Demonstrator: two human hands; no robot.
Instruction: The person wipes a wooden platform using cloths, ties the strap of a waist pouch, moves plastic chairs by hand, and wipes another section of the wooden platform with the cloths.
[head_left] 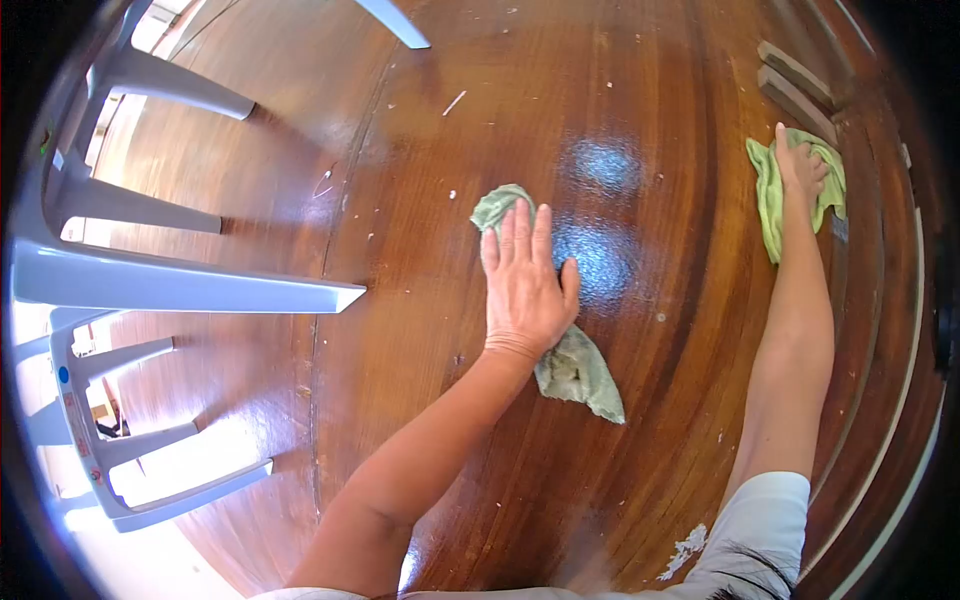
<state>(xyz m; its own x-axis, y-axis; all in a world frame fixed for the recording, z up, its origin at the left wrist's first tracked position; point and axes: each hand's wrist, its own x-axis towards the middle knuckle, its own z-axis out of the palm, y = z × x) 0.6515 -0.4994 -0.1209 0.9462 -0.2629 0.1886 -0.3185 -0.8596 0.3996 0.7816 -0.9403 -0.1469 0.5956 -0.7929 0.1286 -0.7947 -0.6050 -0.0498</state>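
Observation:
My left hand (525, 285) presses flat on a grey-green cloth (578, 375) on the brown wooden floor (420, 400). Its fingers are stretched out and point away from me; the cloth shows beyond the fingertips and below the wrist, with a dark smudge on the lower part. At the right, my right hand (800, 168) rests on a bright green cloth (770, 205), fingers spread over it, beside the wooden edge. The middle of each cloth is hidden under the hand.
Pale blue-grey plastic stools (190, 278) lie along the left side, their legs reaching over the floor. Two short wooden bars (797, 100) stick out at the upper right, near wooden ledges (880, 300). Small white scraps (455, 102) and a pale patch (685, 550) dot the floor.

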